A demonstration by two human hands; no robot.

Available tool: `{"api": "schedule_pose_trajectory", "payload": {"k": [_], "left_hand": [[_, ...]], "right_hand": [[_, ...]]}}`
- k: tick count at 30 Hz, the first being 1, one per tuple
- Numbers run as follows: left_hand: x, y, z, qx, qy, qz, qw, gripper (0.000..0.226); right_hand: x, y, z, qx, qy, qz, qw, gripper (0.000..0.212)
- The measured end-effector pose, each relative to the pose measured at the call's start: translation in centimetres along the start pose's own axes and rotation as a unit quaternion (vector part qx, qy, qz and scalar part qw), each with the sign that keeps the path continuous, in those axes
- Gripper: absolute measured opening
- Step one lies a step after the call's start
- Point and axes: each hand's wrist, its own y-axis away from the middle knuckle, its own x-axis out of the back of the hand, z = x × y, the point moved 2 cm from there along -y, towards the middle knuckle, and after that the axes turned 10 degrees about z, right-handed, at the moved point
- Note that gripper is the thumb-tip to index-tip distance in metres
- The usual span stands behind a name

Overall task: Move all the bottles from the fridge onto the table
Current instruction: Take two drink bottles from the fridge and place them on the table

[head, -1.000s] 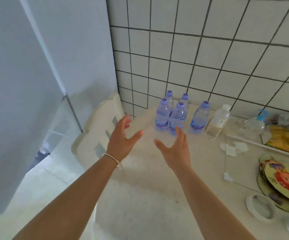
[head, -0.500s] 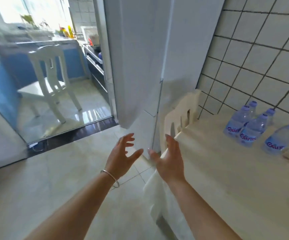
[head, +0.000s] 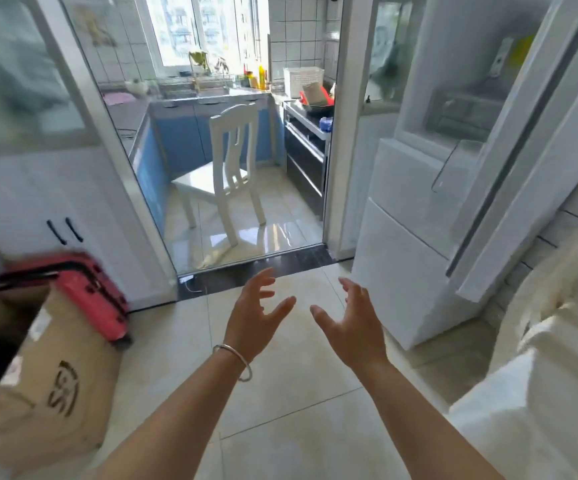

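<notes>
Step in hand, as judged: transit back toward the fridge (head: pixel 419 209) for a further load; nothing carried. Left hand (head: pixel 256 320): empty, fingers spread and loosely curled, bangle (head: pixel 235 358) on the wrist. Right hand (head: pixel 353 327): empty, likewise spread, palm turned inward. Both held out over bare floor tiles (head: pixel 280 410), near each other but apart. Fridge: white, upper right of view, ahead and to the right of the right hand, well apart from both; door (head: pixel 522 150) standing open, shelves inside blurred. Bottles: none visible here; whether any remain in the fridge cannot be told. Table (head: pixel 540 410): white-covered edge at lower right, beside the right forearm. Also present: white chair (head: pixel 228 168) beyond the doorway, cardboard box (head: pixel 48 375) and red case (head: pixel 83 289) at left. Next move, as judged: a turn right, a reach into the open compartment, one bottle to each hand.
</notes>
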Motion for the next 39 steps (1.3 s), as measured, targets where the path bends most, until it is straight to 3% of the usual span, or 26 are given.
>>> {"api": "schedule_pose_trajectory", "payload": {"k": [6,10,14,20,26,33,39], "left_hand": [[1.5,-7.2,-3.2,0.014,0.035,-0.016,0.999,0.073],[-1.2,-12.3,-4.9,0.035,0.058,-0.02,0.997,0.058],[-4.8,-18.4,-5.4,0.024,0.087,-0.045,0.995,0.057],[-12.3,-32.5,-3.4,0.005,0.074,-0.066,0.995,0.056],[-19.9,-43.4,-0.3,-0.038,0.087,-0.103,0.99,0.056],[-31.2,-52.4,1.5,-0.046,0.131,-0.202,0.97,0.057],[-43.3,-59.7,4.9,-0.1,0.165,-0.291,0.937,0.048]], "right_hand": [[-5.5,-4.9,-2.7,-0.018,-0.015,0.031,0.999,0.064],[-7.6,-10.0,-2.8,-0.026,-0.019,0.06,0.998,0.063],[-9.7,-16.3,-2.2,-0.031,-0.04,0.083,0.995,0.061],[-10.6,-31.3,-0.8,-0.056,-0.045,0.084,0.994,0.063],[-9.4,-43.8,0.1,-0.085,-0.06,0.133,0.986,0.059],[-6.9,-54.7,4.8,-0.137,-0.071,0.204,0.967,0.06],[-3.7,-64.6,10.1,-0.162,-0.052,0.302,0.938,0.059]]}}
